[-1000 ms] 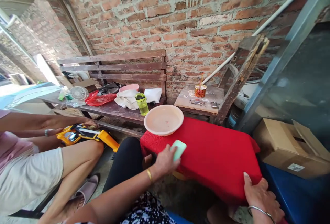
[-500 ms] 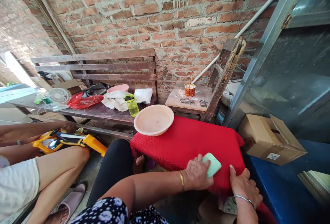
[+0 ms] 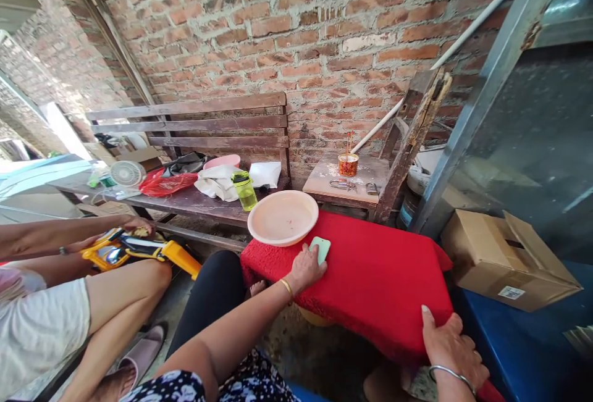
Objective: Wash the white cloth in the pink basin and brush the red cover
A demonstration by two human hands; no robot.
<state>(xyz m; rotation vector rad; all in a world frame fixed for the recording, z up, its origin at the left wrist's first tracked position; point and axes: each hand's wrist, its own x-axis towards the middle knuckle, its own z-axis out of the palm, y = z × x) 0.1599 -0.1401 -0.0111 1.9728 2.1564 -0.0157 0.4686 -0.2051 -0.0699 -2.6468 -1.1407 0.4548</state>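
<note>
My left hand (image 3: 308, 268), with a gold bracelet, is closed around a flat light-green rectangular piece with rounded corners (image 3: 322, 249); its exact kind I cannot make out. The piece rests on the red fuzzy cloth (image 3: 370, 266) that covers a low surface, just in front of the pale plastic basin (image 3: 283, 218). At the near right corner, my right hand (image 3: 453, 347), wearing a silver bangle, lies on the cloth's edge, thumb and fingers apart. Some red cloth shows beneath its wrist.
A wooden bench (image 3: 217, 199) bears a yellow-green bottle (image 3: 245, 192), a red bag and a fan. A stool (image 3: 319, 180) holds a tin with sticks and padlocks. On the right, a cardboard box (image 3: 504, 260) stands on a blue surface. Another person's hand (image 3: 140, 225) grips a yellow-and-black object.
My left hand has slid the light-green piece left and away from me across the red cloth, close to the basin. My right hand stays at the cloth's corner. The view has shifted slightly left.
</note>
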